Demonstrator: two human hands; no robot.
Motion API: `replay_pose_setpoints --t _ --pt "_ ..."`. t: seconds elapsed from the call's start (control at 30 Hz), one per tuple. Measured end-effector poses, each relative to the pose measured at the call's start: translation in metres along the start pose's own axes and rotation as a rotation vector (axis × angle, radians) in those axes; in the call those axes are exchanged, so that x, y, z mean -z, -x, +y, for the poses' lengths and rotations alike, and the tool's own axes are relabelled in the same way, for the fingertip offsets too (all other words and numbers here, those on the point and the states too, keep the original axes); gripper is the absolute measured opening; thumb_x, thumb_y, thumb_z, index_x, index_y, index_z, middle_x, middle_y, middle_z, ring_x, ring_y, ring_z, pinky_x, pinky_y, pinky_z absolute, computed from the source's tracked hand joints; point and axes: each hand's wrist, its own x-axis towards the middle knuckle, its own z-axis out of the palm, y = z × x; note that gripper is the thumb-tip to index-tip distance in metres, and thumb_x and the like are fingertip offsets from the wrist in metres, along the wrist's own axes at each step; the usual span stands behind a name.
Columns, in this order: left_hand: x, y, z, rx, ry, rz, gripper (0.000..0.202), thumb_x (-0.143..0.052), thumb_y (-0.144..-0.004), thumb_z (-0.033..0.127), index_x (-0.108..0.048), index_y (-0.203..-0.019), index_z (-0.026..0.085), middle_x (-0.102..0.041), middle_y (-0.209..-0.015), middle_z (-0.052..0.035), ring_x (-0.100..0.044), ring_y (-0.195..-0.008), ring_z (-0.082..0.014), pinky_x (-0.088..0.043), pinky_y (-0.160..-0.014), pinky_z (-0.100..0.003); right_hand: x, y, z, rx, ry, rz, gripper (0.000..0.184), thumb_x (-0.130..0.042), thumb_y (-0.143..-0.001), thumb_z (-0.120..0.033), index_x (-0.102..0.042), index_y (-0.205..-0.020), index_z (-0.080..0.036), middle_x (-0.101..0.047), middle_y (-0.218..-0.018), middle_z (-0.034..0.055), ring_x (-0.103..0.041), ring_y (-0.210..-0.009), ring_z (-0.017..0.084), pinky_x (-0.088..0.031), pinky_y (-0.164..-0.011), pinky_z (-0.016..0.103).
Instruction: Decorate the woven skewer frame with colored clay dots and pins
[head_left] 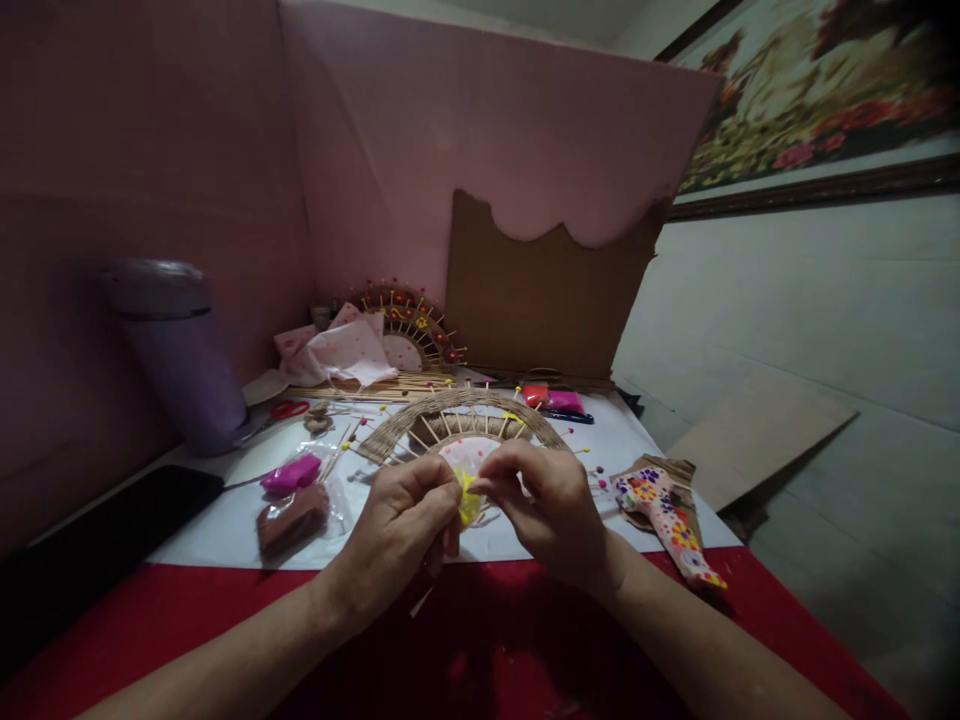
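Note:
Over the front of the white sheet, both my hands meet at a small clear packet of yellow clay (pixel 469 500). My left hand (pixel 409 515) is closed around its left side, and a thin pale stick (pixel 421 602) pokes out below those fingers. My right hand (pixel 544 500) pinches the packet from the right with thumb and forefinger. Just behind them lies a half-round fan shape (pixel 401 412) of twine-wrapped arc and wooden sticks tipped with coloured balls. Its dotted fabric centre (pixel 469 452) is partly hidden by my hands.
Left are bagged pink clay (pixel 291 474), bagged brown clay (pixel 292 520), red-handled scissors (pixel 289 409), a purple tumbler (pixel 176 355) and a black object (pixel 112 530). A floral fabric piece (pixel 675 520) lies right. Behind stand a decorated fan (pixel 420 325) and a cardboard sheet (pixel 547 300).

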Motion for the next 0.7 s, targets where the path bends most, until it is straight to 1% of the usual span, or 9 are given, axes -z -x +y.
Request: replay_pose_setpoints --t 0.07,0.17,0.27,0.33,0.4,0.47,0.57,0.63,0.7 --pt "-0.0005 0.0001 0.0002 0.001 0.01 -0.003 0.025 -0.047 -0.082 0.029 -0.05 -0.061 0.016 -0.055 -0.049 0.0026 -0.045 -0.035 -0.0055 -0.033 -0.036 -0.017 0.0005 -0.0008 -0.0007 0.02 0.001 -0.025 0.009 -0.053 -0.086 -0.019 -0.059 -0.08 -0.018 -0.063 -0.073 0.0034 -0.057 -0.067 0.014 -0.046 -0.06 0.027" --pt "-0.0008 -0.001 0.0001 0.004 0.037 -0.007 0.026 -0.048 -0.083 0.031 -0.05 -0.061 0.016 -0.055 -0.05 0.0021 -0.045 -0.035 -0.0053 -0.033 -0.036 -0.017 0.0007 -0.0017 -0.0009 0.047 -0.025 -0.057 0.014 -0.048 -0.088 -0.015 -0.061 -0.089 -0.018 -0.062 -0.079 0.005 -0.057 -0.072 0.014 -0.046 -0.061 0.027" --pt "-0.0008 -0.002 0.001 0.02 0.052 0.001 0.028 -0.047 -0.083 0.033 -0.05 -0.06 0.016 -0.055 -0.05 0.0019 -0.044 -0.035 -0.0054 -0.032 -0.035 -0.017 0.0007 -0.0015 -0.0008 0.003 -0.072 -0.042 0.017 -0.045 -0.087 -0.011 -0.058 -0.094 -0.019 -0.061 -0.079 0.0039 -0.057 -0.071 0.014 -0.046 -0.06 0.028" --pt "-0.0007 -0.0021 0.0017 0.026 0.054 0.005 0.028 -0.047 -0.083 0.033 -0.05 -0.06 0.016 -0.054 -0.049 0.0021 -0.044 -0.035 -0.0054 -0.032 -0.035 -0.017 0.001 -0.0013 -0.0012 -0.023 -0.085 -0.033 0.015 -0.046 -0.086 -0.011 -0.057 -0.092 -0.019 -0.061 -0.078 0.0034 -0.057 -0.071 0.014 -0.047 -0.061 0.028" --pt "-0.0007 -0.0018 0.0018 0.022 0.05 0.005 0.029 -0.047 -0.082 0.033 -0.05 -0.059 0.016 -0.053 -0.049 0.0023 -0.044 -0.035 -0.0053 -0.033 -0.035 -0.017 0.0016 -0.0018 -0.0023 -0.016 -0.074 -0.057 0.014 -0.046 -0.085 -0.011 -0.057 -0.09 -0.018 -0.06 -0.079 0.0042 -0.057 -0.074 0.015 -0.047 -0.063 0.029" --pt "-0.0006 -0.0014 0.0012 0.013 0.044 0.007 0.029 -0.047 -0.082 0.033 -0.05 -0.059 0.016 -0.053 -0.048 0.0024 -0.043 -0.035 -0.0053 -0.033 -0.035 -0.017 0.0027 -0.0028 -0.0041 0.016 -0.026 -0.106 0.015 -0.046 -0.086 -0.013 -0.059 -0.092 -0.017 -0.059 -0.082 0.0056 -0.056 -0.078 0.016 -0.047 -0.066 0.03" --pt "-0.0007 -0.0007 0.0001 0.009 0.036 0.016 0.029 -0.048 -0.082 0.034 -0.049 -0.059 0.016 -0.054 -0.049 0.0024 -0.044 -0.035 -0.0055 -0.033 -0.035 -0.017 0.0042 -0.0044 -0.0071 0.074 0.116 -0.165 0.019 -0.044 -0.087 -0.017 -0.062 -0.094 -0.016 -0.057 -0.084 0.0069 -0.054 -0.078 0.017 -0.046 -0.066 0.031" --pt "-0.0008 -0.0005 -0.0001 0.006 0.027 0.023 0.029 -0.048 -0.082 0.035 -0.049 -0.06 0.016 -0.054 -0.049 0.0026 -0.044 -0.035 -0.0054 -0.033 -0.035 -0.017 0.0047 -0.0048 -0.0086 0.11 0.2 -0.177 0.02 -0.044 -0.087 -0.019 -0.063 -0.093 -0.016 -0.056 -0.085 0.0073 -0.053 -0.077 0.018 -0.046 -0.065 0.032" --pt "-0.0009 -0.0008 0.0004 -0.002 0.018 0.032 0.029 -0.049 -0.082 0.034 -0.049 -0.059 0.016 -0.053 -0.048 0.003 -0.043 -0.035 -0.0053 -0.033 -0.035 -0.017 0.0042 -0.0044 -0.0092 0.126 0.223 -0.168 0.019 -0.044 -0.087 -0.019 -0.062 -0.091 -0.015 -0.056 -0.085 0.0077 -0.053 -0.078 0.018 -0.046 -0.065 0.032"
